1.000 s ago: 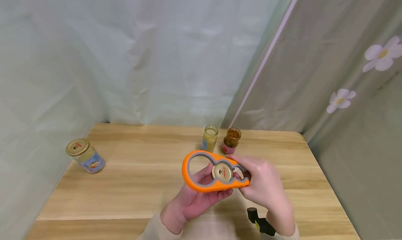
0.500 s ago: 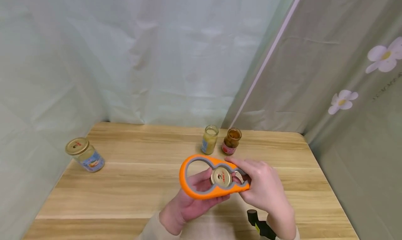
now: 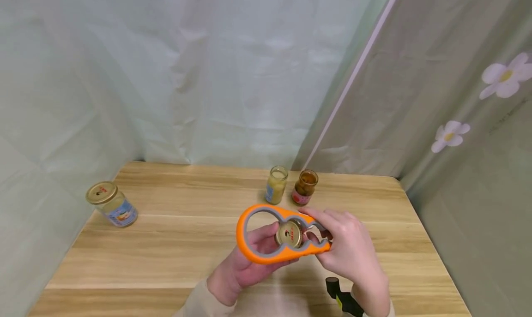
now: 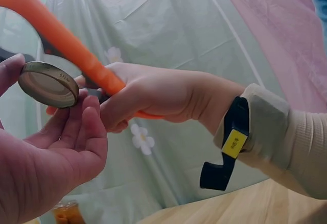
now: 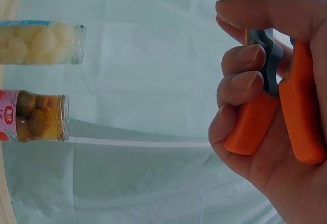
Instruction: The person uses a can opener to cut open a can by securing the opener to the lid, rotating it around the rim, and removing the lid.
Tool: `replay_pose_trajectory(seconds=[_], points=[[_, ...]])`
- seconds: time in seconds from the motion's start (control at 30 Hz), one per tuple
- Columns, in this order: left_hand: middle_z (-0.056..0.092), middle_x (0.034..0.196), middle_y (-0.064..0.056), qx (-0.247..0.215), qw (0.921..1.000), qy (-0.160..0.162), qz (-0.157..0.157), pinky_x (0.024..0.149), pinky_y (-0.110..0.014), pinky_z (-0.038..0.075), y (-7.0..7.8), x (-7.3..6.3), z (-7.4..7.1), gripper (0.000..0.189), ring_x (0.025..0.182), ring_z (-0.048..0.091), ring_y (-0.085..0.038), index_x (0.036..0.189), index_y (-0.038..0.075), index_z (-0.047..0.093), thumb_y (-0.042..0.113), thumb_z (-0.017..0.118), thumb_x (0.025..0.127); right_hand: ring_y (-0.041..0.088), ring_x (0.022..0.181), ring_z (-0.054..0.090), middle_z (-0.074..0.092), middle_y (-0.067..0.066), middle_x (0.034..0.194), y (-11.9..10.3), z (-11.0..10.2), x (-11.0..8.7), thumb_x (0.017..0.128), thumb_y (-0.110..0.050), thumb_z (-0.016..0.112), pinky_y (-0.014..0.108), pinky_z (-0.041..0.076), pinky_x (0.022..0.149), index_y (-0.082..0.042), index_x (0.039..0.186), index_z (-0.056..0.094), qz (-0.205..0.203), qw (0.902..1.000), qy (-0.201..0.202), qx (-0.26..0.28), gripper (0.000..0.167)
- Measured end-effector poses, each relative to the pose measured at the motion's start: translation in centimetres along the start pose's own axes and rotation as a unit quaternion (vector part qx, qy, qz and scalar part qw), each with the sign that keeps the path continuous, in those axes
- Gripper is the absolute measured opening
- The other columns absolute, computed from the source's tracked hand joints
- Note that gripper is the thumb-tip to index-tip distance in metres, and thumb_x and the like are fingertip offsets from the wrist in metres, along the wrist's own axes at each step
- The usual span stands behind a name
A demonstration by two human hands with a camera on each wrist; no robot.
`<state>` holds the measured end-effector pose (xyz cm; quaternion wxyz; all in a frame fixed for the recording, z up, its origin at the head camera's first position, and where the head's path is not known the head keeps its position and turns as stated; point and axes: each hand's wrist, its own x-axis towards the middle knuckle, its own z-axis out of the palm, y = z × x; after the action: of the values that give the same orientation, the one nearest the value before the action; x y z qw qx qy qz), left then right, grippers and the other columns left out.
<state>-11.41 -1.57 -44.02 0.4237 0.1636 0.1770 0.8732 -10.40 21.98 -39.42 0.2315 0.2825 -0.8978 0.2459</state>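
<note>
My right hand (image 3: 347, 241) grips the handles of an orange jar opener (image 3: 241, 236) with grey inner edges, held above the table. In the head view, a gold jar lid (image 3: 288, 234) with red print shows within the opener's middle opening. My left hand (image 3: 245, 267) pinches that lid between thumb and fingers. From the left wrist, the lid (image 4: 49, 84) is off any jar, its hollow underside in sight and the orange opener just above it. In the right wrist view, my fingers (image 5: 240, 81) curl round one handle, the other handle lying against my palm.
Two lidless jars stand behind my hands: one with pale fruit (image 3: 276, 186), one with amber contents (image 3: 305, 188). A gold-lidded jar (image 3: 114, 205) sits at the table's left edge. Curtains hang round the wooden table (image 3: 187, 243). A black strap (image 3: 342, 296) hangs at my right wrist.
Both hands and the opener have dropped slightly toward me. The lid has shifted a little left within the opener, along with my left hand.
</note>
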Motion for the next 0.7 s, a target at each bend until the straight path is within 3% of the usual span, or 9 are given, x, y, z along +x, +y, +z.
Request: replay_pose_trajectory(seconds=[0.13, 0.33, 0.57, 0.7], points=[[0.071, 0.132, -0.005, 0.004, 0.9998, 0.016, 0.007, 0.113, -0.036, 0.046, 0.3, -0.2, -0.3, 0.038, 0.123, 0.066, -0.021, 0.140, 0.012, 0.065, 0.035, 0.054, 0.112, 0.001, 0.064, 0.044, 0.051, -0.017, 0.075, -0.2, -0.1, -0.3, 0.067, -0.003, 0.082, 0.029, 0.042, 0.062, -0.027, 0.128, 0.077, 0.018, 0.9998, 0.006, -0.010, 0.066], [0.074, 0.126, -0.003, 0.045, 0.9966, 0.068, 0.014, 0.105, -0.036, 0.053, 0.7, -0.4, -0.4, 0.031, 0.115, 0.069, -0.021, 0.134, 0.015, 0.069, 0.031, 0.052, 0.113, 0.002, 0.062, 0.045, 0.053, -0.015, 0.074, 0.0, -0.2, -0.3, 0.075, -0.004, 0.081, 0.030, 0.043, 0.061, -0.022, 0.129, 0.077, 0.028, 0.9989, 0.031, -0.020, 0.057], [0.069, 0.133, -0.001, 0.055, 0.9978, 0.017, 0.034, 0.105, -0.035, 0.049, 1.3, -0.5, -0.5, 0.035, 0.120, 0.061, -0.019, 0.132, 0.015, 0.069, 0.025, 0.042, 0.113, 0.003, 0.066, 0.052, 0.070, -0.010, 0.089, 0.4, -0.7, -0.5, 0.076, -0.003, 0.077, 0.035, 0.047, 0.067, -0.021, 0.129, 0.077, 0.057, 0.9965, 0.058, -0.020, 0.056], [0.066, 0.141, -0.001, 0.052, 0.9977, 0.007, 0.042, 0.106, -0.035, 0.049, 1.6, -0.7, -0.7, 0.035, 0.123, 0.059, -0.019, 0.135, 0.016, 0.069, 0.024, 0.043, 0.112, 0.003, 0.066, 0.053, 0.071, -0.010, 0.089, 0.5, -1.0, -0.5, 0.078, -0.006, 0.074, 0.035, 0.047, 0.069, -0.022, 0.129, 0.077, 0.070, 0.9953, 0.063, -0.024, 0.053]])
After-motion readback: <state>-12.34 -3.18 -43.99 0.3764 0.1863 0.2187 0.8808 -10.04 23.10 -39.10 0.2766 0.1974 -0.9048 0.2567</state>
